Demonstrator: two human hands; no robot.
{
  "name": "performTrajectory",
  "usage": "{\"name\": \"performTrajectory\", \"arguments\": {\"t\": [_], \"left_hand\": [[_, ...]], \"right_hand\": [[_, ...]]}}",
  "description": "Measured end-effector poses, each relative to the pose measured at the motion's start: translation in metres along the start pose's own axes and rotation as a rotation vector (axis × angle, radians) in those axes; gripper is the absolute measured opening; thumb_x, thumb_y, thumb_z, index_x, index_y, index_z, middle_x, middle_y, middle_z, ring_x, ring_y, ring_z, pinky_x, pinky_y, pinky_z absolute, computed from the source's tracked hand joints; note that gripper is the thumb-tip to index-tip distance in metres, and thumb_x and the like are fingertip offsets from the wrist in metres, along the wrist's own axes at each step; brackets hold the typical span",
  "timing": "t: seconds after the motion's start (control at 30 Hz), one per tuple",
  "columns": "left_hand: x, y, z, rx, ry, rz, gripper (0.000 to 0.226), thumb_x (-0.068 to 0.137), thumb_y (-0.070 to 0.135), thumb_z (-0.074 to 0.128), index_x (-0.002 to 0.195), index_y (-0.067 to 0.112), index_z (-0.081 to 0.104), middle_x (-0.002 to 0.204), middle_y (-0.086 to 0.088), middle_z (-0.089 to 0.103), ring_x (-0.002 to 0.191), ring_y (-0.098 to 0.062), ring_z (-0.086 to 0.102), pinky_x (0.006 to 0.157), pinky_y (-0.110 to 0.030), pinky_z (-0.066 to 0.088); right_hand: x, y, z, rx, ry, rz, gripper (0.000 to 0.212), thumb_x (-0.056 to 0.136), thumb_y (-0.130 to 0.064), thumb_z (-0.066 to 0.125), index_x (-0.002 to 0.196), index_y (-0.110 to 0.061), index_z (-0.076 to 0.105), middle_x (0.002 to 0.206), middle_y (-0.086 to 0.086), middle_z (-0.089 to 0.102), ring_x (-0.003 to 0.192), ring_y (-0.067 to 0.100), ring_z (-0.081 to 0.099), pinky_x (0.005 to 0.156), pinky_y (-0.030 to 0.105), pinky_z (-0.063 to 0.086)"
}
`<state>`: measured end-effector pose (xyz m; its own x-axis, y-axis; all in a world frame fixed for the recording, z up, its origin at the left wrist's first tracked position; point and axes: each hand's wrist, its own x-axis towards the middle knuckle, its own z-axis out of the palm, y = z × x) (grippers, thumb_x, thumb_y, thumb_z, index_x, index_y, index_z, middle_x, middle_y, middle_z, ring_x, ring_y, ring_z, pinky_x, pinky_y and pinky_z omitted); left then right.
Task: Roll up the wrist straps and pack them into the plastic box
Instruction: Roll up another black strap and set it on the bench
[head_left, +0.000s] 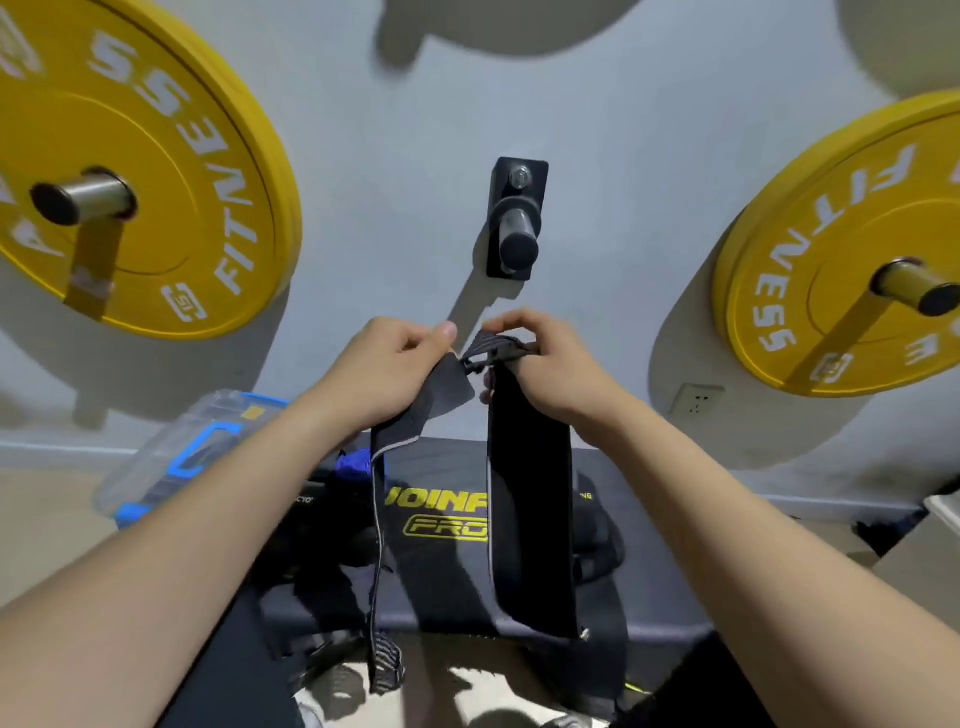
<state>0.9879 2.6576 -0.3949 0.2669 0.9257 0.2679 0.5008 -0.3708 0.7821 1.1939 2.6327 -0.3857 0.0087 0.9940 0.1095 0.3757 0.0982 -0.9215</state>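
**Wrist straps (527, 467) held up over the table, one in each hand**

Head view. Reaches both bare forearms forward and upward from the lower corners, knuckles close together in front of a grey wall. Pinches the top of the narrow strap (431, 395) with the left hand (389, 364), thumb laid along the upper edge, fingers curled under and clamped on the cloth. Grips the top of the wide strap (530, 545) with the right hand (553, 364), fingers bent over and closed on a grey-striped loop (496, 345) at its upper end. Cannot tell whether that loop joins the two straps.

Holds both straps hanging straight down over the black padded table (649, 597) with yellow lettering. Shows the narrow strap folded near the hand, then twisted edge-on, with pale trim along one side and a striped tail below the table's near edge. Shows the wide strap flat-faced and plain black, its lower end squared off near that same edge. Shows more dark webbing (597, 551) heaped on the table behind them, too tangled to count, plus a small blue thing (353, 465) by the left wrist.

Finds the plastic box (176, 457), clear with blue latches, just left of the table's far end, partly behind the left forearm.

Counts two hands, two straps held, one box, two yellow weight plates (171, 234) on wall pegs, and one bare black peg (514, 228) between them.
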Motion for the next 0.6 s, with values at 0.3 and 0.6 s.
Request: {"name": "performTrajectory", "arguments": {"t": [0.3, 0.6], "left_hand": [[0.007, -0.034, -0.007, -0.302, -0.151, -0.236, 0.082, 0.093, 0.074, 0.063, 0.088, -0.009, 0.062, 0.079, -0.008, 0.058, 0.073, -0.020, 0.052, 0.071, -0.034, 0.040], [0.022, -0.035, -0.008, -0.341, -0.415, -0.280, 0.051, 0.094, 0.018, 0.082, 0.136, 0.041, 0.065, 0.121, -0.001, 0.079, 0.100, -0.021, 0.080, 0.082, -0.031, 0.063]], "right_hand": [[0.029, 0.011, 0.002, 0.112, 0.151, 0.228, 0.023, 0.097, -0.039, 0.055, 0.097, -0.018, 0.064, 0.079, 0.001, 0.068, 0.068, 0.012, 0.061, 0.070, 0.031, 0.042], [0.054, 0.014, 0.027, 0.140, 0.303, 0.050, 0.029, 0.110, -0.024, 0.051, 0.094, -0.002, 0.061, 0.083, 0.009, 0.056, 0.077, 0.019, 0.051, 0.071, 0.037, 0.043]]}}
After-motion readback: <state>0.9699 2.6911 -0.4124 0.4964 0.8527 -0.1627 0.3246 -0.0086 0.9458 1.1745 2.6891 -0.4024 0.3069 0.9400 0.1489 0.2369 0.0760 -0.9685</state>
